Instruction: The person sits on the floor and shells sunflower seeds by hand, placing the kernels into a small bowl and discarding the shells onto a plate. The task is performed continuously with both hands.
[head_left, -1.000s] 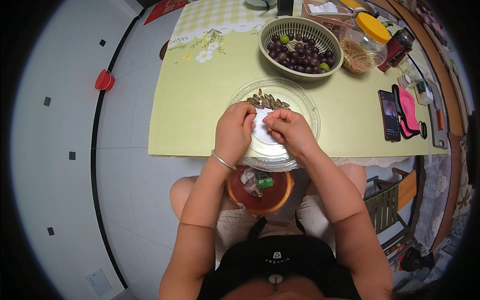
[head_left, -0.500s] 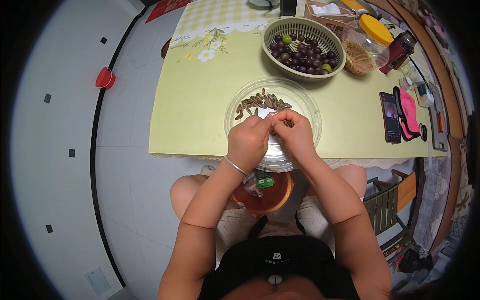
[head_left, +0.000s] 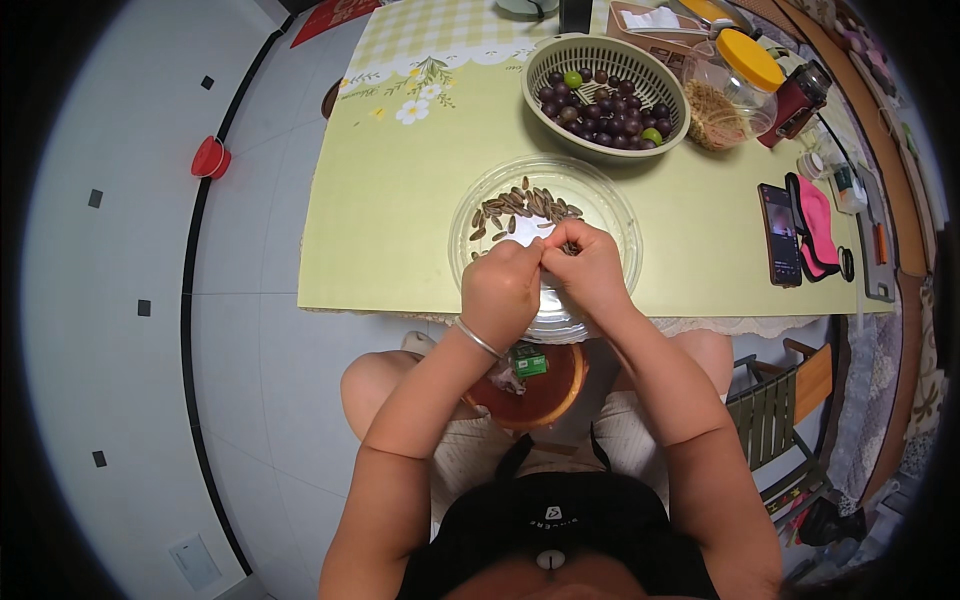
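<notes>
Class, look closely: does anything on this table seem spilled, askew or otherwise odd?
One thing: the clear round tray seems to jut past the near edge of the table, which looks slightly precarious. I see nothing spilled; the visible seeds lie inside the tray.

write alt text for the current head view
A person's left hand and right hand are close together over a clear round dish of brown seeds. Beyond it, on a pale green tablecloth, stand a basket of mostly dark round fruit and a yellow-lidded jar; a phone lies to the right.
</notes>
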